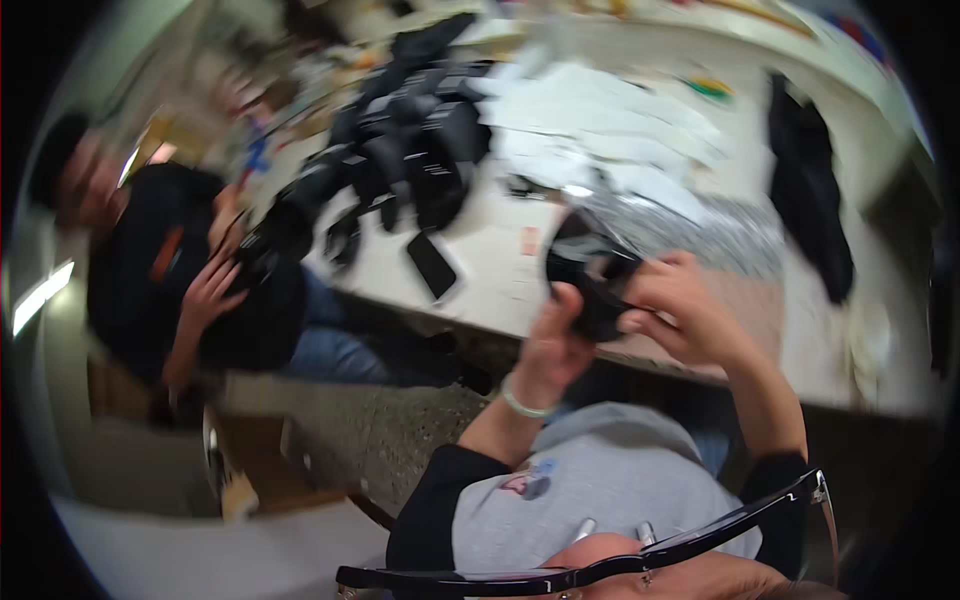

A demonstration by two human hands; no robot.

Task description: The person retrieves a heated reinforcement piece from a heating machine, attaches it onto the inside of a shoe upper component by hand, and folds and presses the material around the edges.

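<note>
My left hand (pixel 553 350), with a pale band at its wrist, grips the lower left side of a glossy black item (pixel 588 255); blur hides its exact kind. Fingers of my right hand (pixel 680 305) are pinched on the item's lower right edge. I hold it up over the front edge of the white table. Just beyond it lie crinkled clear plastic bags (pixel 715 232), partly on a pinkish-brown sheet (pixel 748 305).
Black padded pieces (pixel 430 150) are heaped at left, near a dark phone (pixel 432 267). Pale sheets (pixel 600 120) lie at the back, a long black cloth (pixel 810 190) at right. At far left a co-worker (pixel 170 270) handles something black. A cardboard box (pixel 265 460) stands below.
</note>
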